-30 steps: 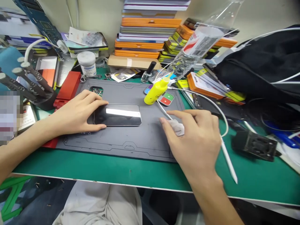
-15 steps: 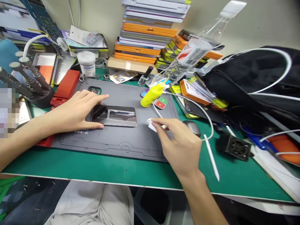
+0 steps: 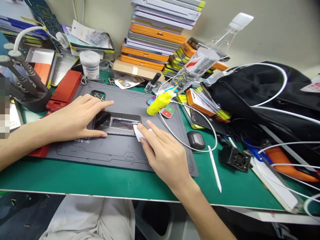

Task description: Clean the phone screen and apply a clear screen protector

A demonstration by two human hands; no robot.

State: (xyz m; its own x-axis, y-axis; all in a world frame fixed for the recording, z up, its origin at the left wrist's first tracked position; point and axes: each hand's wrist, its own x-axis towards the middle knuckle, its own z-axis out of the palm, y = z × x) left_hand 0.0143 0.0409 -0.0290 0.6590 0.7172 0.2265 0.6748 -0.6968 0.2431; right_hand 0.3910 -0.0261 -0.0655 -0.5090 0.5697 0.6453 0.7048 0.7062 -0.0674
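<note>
A smartphone (image 3: 120, 124) lies flat, its glossy dark screen up and reflecting light, on a grey work mat (image 3: 120, 146). Around its left end is my left hand (image 3: 77, 116), thumb along the near edge and index finger past the far edge, holding it in place. My right hand (image 3: 165, 153) pinches a small white wipe (image 3: 138, 132) under the fingertips, at the phone's near right corner. Part of the wipe is hidden beneath the fingers. Behind the phone a yellow squeeze bottle (image 3: 158, 104) leans at a tilt.
A red clamp-like tool (image 3: 66, 88) and a screwdriver holder (image 3: 35, 98) stand left. A white paste jar (image 3: 90, 65) and stacked boxes (image 3: 152, 43) are behind. To the right lie a clear bottle (image 3: 200, 61), a white cable (image 3: 200, 150), a stylus (image 3: 215, 170) and a small fan (image 3: 236, 158).
My right hand has moved left with the wipe, from the mat right of the phone to the phone's right end. My left hand stays at the phone. The view has shifted slightly.
</note>
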